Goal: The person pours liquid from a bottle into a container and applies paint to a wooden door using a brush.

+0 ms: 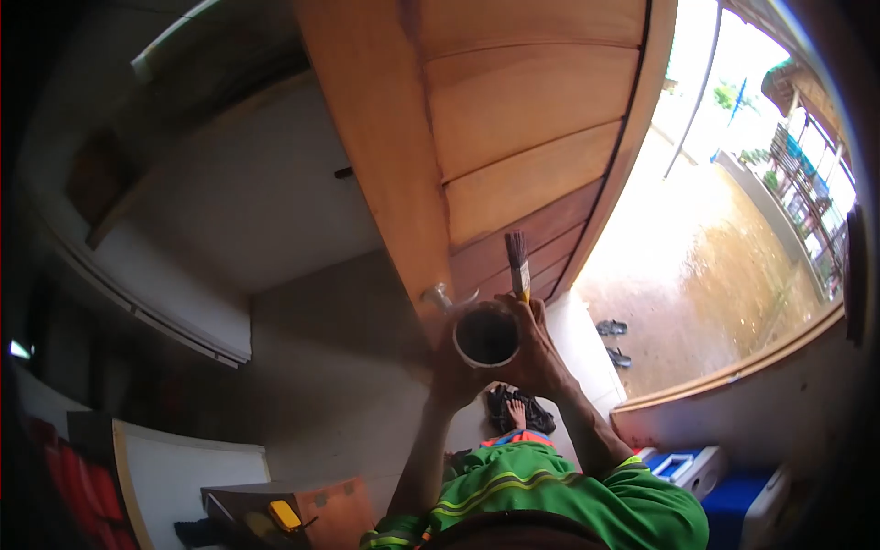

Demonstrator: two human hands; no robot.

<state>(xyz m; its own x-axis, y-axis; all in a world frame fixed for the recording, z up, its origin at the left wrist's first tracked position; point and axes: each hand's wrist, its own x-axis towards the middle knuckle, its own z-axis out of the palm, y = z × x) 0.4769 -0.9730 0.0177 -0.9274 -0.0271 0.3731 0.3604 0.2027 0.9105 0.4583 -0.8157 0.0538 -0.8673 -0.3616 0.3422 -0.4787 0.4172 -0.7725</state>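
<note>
A round cup [486, 366] with a pale rim and a dark inside is held in front of my body. My left hand [446, 371] wraps round its left side. On the other side, my right hand [536, 353] touches the cup and grips a paintbrush [518, 261], its dark bristles pointing up. Just beyond the hands stands a wooden door [527, 96] with horizontal panels. Its upper panels look orange-brown, while the lower ones are a darker reddish brown. A metal door handle [440, 295] sticks out close to my left hand. The cup's contents are too dark to make out.
To the right, a doorway opens onto wet ground [715, 266], with dark sandals [614, 328] near the threshold. Blue and white coolers [683, 466] stand at lower right. A yellow object [285, 515] lies by a wooden box [339, 513] at lower left. Black material [500, 408] lies around my foot.
</note>
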